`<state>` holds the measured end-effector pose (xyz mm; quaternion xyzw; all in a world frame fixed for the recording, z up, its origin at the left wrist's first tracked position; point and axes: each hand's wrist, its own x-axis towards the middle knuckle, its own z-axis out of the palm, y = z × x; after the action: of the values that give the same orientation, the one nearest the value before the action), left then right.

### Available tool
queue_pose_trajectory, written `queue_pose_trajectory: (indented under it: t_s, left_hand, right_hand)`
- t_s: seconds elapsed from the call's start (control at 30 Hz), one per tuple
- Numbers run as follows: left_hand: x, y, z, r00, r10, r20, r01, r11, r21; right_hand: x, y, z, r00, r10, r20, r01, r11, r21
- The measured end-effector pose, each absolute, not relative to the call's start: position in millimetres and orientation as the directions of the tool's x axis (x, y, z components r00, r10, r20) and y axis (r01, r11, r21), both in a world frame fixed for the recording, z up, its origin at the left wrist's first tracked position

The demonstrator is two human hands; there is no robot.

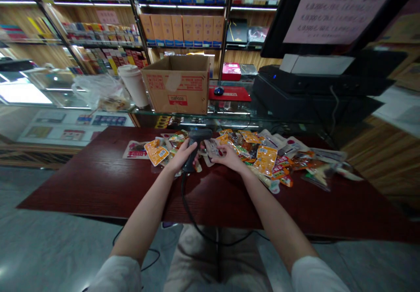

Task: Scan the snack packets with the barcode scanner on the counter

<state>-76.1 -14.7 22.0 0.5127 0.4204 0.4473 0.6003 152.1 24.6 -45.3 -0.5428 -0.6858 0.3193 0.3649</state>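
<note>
The left hand [182,156] clamps round a barcode scanner [197,140], its head just beside a snack packet [211,147] pinched in the right hand [227,157], over a pile of packets [265,161].

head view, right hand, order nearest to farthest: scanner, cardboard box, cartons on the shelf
From the right hand:
1. scanner, just to its left
2. cardboard box, ahead on the glass counter
3. cartons, on the shelf behind the counter

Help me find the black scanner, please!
Find the dark red table. On its pile of snack packets, the left hand holds a black barcode scanner. Unlike the snack packets around it, it has a long black cord hanging down.
</note>
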Motion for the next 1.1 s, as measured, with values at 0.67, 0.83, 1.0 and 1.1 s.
queue_pose_trajectory:
  t_s: [0.67, 0.83, 1.0, 1.1]
  left_hand:
    - [-79.8, -20.8, 33.7, 0.303, 0.952, -0.04, -0.187, 0.101, 0.977]
    - [-78.7, -24.4, 31.6, 0.413, 0.909, -0.051, -0.125, 0.112, 0.986]
    - [-70.8, -24.6, 19.6, 0.478, 0.878, -0.03, -0.103, 0.089, 0.991]
    - [-65.5, -25.8, 16.6, 0.505, 0.863, -0.034, -0.081, 0.086, 0.993]
  right_hand:
    - [184.8, 40.4, -36.6, 0.096, 0.897, 0.431, 0.64, 0.276, -0.717]
    - [186.5, 33.7, -22.6, 0.072, 0.866, 0.495, 0.654, 0.334, -0.679]
    - [183.0, 25.6, -14.2, -0.008, 0.861, 0.508, 0.651, 0.39, -0.651]
    - [179.5, 22.1, -11.0, -0.02, 0.856, 0.517, 0.653, 0.403, -0.641]
